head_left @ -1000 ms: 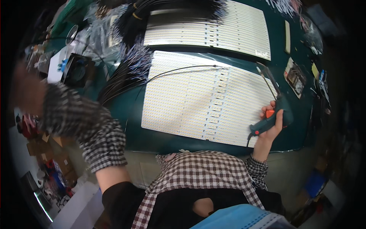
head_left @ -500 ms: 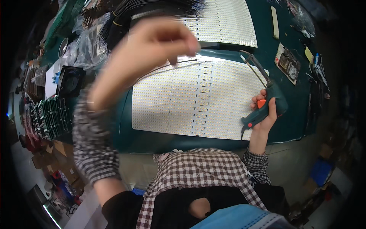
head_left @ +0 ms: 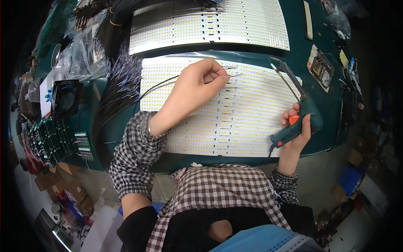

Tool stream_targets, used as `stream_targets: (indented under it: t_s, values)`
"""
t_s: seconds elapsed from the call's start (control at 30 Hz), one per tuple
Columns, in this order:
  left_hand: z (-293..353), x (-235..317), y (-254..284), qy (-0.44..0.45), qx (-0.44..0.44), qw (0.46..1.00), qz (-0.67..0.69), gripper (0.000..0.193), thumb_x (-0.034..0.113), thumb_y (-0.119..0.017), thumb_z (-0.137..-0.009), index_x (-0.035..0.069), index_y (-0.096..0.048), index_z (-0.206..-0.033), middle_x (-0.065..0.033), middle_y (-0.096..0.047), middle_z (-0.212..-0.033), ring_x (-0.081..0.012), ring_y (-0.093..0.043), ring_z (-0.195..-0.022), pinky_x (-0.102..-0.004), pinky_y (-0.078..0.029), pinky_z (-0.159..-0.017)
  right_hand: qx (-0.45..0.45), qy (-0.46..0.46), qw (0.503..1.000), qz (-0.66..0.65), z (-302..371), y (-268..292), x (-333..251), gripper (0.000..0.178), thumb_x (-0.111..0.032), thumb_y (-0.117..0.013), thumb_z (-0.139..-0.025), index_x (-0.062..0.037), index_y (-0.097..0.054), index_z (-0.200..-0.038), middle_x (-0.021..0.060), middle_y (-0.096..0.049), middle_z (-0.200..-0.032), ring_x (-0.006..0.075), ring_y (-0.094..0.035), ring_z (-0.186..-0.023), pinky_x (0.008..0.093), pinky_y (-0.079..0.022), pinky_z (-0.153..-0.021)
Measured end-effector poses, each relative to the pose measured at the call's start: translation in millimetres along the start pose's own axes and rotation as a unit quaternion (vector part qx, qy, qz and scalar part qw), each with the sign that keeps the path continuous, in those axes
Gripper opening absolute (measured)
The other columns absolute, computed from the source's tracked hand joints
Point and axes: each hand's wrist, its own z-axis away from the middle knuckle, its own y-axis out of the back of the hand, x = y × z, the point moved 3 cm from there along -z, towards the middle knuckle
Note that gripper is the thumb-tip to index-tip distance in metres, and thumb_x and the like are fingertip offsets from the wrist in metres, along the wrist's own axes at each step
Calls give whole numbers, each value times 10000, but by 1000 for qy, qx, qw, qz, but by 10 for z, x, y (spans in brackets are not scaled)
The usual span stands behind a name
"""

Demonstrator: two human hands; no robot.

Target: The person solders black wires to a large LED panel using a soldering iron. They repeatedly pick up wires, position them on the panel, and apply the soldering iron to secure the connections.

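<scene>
My left hand pinches a thin black wire and holds its bare end over the middle of the near white LED strip panel. The wire trails left toward a bundle of black wires. My right hand grips the teal handle of a soldering gun with an orange trigger. Its metal tip points up and left above the panel's right part, apart from the wire end.
A second LED strip panel lies behind the near one on the green table. A black fan, clear plastic bags and green circuit boards crowd the left. Small parts sit at the right edge.
My left arm swung in from the far left and came down onto the near panel, now holding a wire. The right hand with the soldering gun stayed put.
</scene>
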Motion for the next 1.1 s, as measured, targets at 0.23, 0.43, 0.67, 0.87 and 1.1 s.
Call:
stream_targets:
  t_s: [0.23, 0.43, 0.67, 0.87, 1.1]
  values:
    - [-33, -132, 34, -32, 21, 999, 15, 131, 118, -587, -842, -8, -589, -876, 21, -564, -745, -14, -468, -653, -173, -370, -579, -38, 4, 999, 16, 118, -34, -187, 484, -384, -468, -921, 40, -455, -1153, 95, -585, -909, 202, -571, -833, 281, -500, -617]
    - [-18, 15, 35, -37, 2, 999, -24, 135, 126, -599, -835, -5, -598, -869, 19, -570, -747, -24, -448, -635, -176, -369, -588, -65, 24, 997, 34, 128, -80, -285, 492, -382, -453, -926, 52, -448, -1157, 103, -565, -923, 204, -565, -840, 281, -508, -615]
    - [148, 160, -70, -4, -30, 996, 78, 128, 133, -614, -843, 11, -595, -876, 26, -571, -763, -9, -466, -655, -160, -364, -563, -96, 40, 995, -6, 123, -256, -356, 537, -389, -468, -910, 77, -430, -1173, 135, -606, -927, 241, -628, -785, 314, -545, -613]
    - [264, 221, -232, -36, -17, 993, 109, 107, 96, -613, -840, 6, -581, -890, 21, -564, -780, -3, -474, -674, -147, -358, -547, -140, 61, 988, 38, 56, -522, -267, 537, -385, -461, -917, 68, -407, -1200, 139, -590, -966, 228, -620, -826, 308, -541, -648]
    - [208, 133, -144, -86, 47, 994, -52, 69, 62, -627, -789, 18, -598, -834, 32, -568, -743, -21, -433, -624, -177, -344, -537, -125, 81, 987, 60, 67, -374, -264, 498, -347, -450, -928, 80, -414, -1182, 155, -586, -952, 237, -627, -822, 314, -555, -657]
